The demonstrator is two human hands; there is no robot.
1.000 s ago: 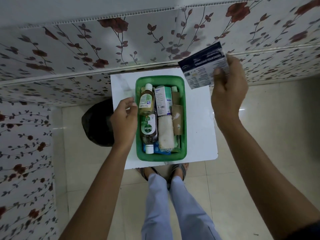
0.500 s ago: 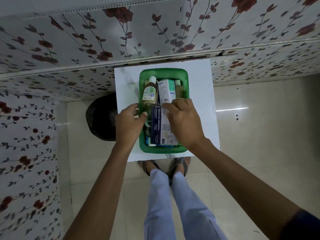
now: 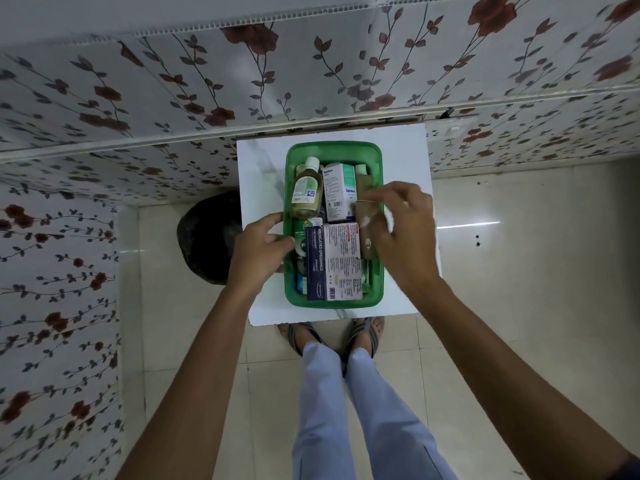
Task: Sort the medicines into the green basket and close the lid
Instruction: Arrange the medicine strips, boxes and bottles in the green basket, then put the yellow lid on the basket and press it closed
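Seen from the head camera, looking straight down, the green basket [image 3: 334, 148] sits on a small white table [image 3: 263, 168] set against a floral wall. The left hand [image 3: 261, 249] rests on the basket's left rim, fingers curled over the edge as if to steady it; it pinches nothing loose. The right hand [image 3: 403, 230] hovers over the basket's right side with fingers partly curled and blurred; whether it holds anything cannot be told. Inside, the basket is nearly full: an amber bottle [image 3: 306, 192] lies at the far left, a white and blue carton [image 3: 341, 190] beside it, and a medicated dressings box [image 3: 334, 261] lies flat across the near half, on top of other items, including a green-labelled bottle [image 3: 300, 237] mostly hidden beneath. No loose medicines show on the table, so the sorting appears close to done or done. No lid is visible anywhere in this view, so closing the basket remains, and the lid must first be found.
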